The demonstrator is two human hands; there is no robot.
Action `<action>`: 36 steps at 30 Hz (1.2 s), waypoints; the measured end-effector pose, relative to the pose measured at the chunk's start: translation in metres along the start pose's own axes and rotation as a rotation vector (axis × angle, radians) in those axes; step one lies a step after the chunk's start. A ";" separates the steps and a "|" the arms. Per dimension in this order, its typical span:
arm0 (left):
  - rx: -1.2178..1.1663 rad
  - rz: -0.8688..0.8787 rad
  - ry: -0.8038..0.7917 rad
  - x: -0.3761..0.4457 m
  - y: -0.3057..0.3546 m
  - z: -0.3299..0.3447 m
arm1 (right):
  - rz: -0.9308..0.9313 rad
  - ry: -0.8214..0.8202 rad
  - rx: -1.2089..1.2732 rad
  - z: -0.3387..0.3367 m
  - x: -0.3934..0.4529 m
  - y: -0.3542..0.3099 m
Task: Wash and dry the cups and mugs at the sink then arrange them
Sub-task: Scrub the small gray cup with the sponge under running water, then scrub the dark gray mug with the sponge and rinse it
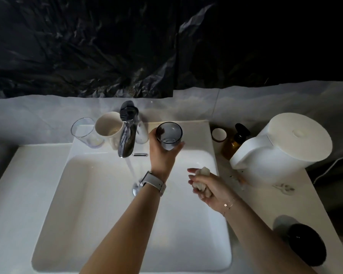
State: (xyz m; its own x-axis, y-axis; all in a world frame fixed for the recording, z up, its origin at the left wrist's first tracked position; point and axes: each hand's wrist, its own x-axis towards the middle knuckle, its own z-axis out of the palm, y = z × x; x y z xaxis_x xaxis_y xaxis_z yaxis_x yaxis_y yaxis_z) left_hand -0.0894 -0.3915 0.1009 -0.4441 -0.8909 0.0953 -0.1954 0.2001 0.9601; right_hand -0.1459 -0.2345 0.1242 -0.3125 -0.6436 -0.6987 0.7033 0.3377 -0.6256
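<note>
The sink (53,194) is white, smooth and shiny, like glazed pottery. The tap (127,133) is shiny metal, bright like a mirror. The left hand (162,153) holds a see-through grey cup (169,135) that looks like smooth glass or plastic; I cannot tell which. The clear cup (83,131) is see-through and smooth too. The cream mug (108,127) looks smooth and a bit shiny. The right hand (206,186) squeezes a soft, pale, crumpled cloth (202,180). The brown bottle (233,146) is shiny and see-through. The big white jug (281,143) looks like matt plastic. The black sheet (87,46) behind is wrinkly, shiny plastic. The watch strap (152,183) looks matt and rubbery.
</note>
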 end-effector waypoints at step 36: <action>0.035 -0.282 -0.508 -0.148 0.014 -0.059 | -0.256 0.401 0.057 -0.028 -0.100 0.048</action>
State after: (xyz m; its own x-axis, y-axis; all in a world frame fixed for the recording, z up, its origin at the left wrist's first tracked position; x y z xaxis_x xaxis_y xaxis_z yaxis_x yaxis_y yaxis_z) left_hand 0.0248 -0.2811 0.1157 -0.7329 -0.6062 -0.3088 -0.3914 0.0044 0.9202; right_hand -0.0984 -0.1349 0.1544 -0.6943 -0.3815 -0.6103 0.6017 0.1575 -0.7830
